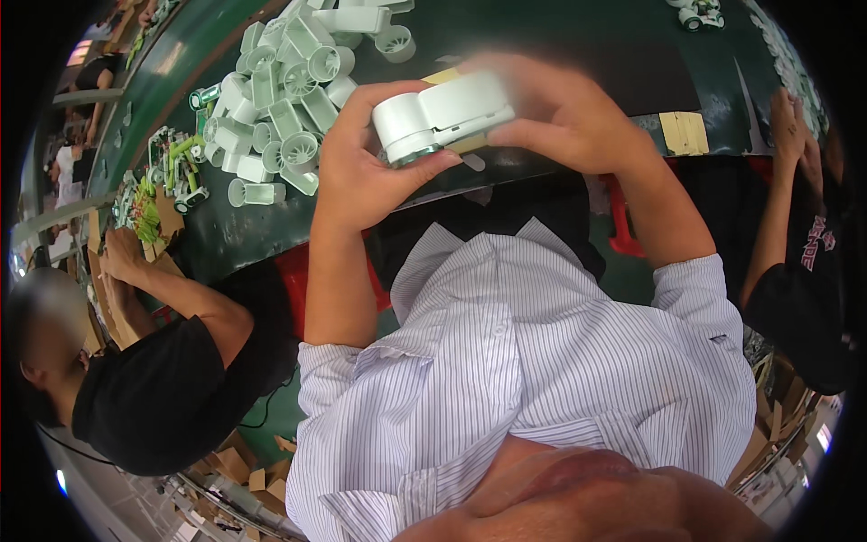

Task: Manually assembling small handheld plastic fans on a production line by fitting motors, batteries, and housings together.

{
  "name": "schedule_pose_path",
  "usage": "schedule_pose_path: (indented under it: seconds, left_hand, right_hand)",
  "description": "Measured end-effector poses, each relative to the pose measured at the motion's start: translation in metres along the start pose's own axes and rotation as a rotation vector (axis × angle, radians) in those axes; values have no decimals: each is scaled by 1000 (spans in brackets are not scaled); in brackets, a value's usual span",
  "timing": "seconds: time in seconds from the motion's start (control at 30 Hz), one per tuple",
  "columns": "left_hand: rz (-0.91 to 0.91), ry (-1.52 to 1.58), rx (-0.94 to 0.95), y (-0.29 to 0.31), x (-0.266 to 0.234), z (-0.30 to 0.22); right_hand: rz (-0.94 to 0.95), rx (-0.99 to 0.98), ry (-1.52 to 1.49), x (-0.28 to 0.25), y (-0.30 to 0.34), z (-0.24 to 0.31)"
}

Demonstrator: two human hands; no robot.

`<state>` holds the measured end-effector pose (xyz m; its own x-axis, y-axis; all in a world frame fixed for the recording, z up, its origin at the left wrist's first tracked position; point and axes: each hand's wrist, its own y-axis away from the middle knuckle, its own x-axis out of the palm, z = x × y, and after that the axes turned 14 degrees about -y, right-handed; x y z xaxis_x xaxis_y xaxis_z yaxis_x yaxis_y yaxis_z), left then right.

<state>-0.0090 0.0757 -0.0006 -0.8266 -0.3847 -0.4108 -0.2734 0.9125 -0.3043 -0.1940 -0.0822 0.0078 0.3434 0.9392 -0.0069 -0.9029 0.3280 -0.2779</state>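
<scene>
I hold a pale green plastic housing (pixel 442 113), a round drum joined to a flat boxy body, above the near edge of the dark green table (pixel 578 45). My left hand (pixel 366 167) grips its round end from below and the left. My right hand (pixel 564 113) grips the boxy end from the right, fingers curled over the top. A heap of several matching pale green housings (pixel 289 99) lies on the table just left of my left hand.
A person in a black shirt (pixel 153 388) works at my left, hands at green parts and cardboard (pixel 149 212). Another person's arm (pixel 786 172) rests at the table's right side. Tan cardboard pieces (pixel 684 133) lie near my right wrist. A small green-and-white assembly (pixel 700 14) sits far back.
</scene>
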Motion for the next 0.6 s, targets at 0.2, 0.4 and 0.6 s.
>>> schedule_pose_path:
  seconds: [0.2,0.4,0.6]
  left_hand:
    - [39,67,-63,0,1,-7]
    - [57,-2,-105,-8,6,2]
    - [129,218,-316,-14,3,14]
  right_hand:
    - [27,-28,110,-5,2,2]
    - [-6,-128,152,-5,5,-12]
    - [105,253,-95,-12,-5,-8]
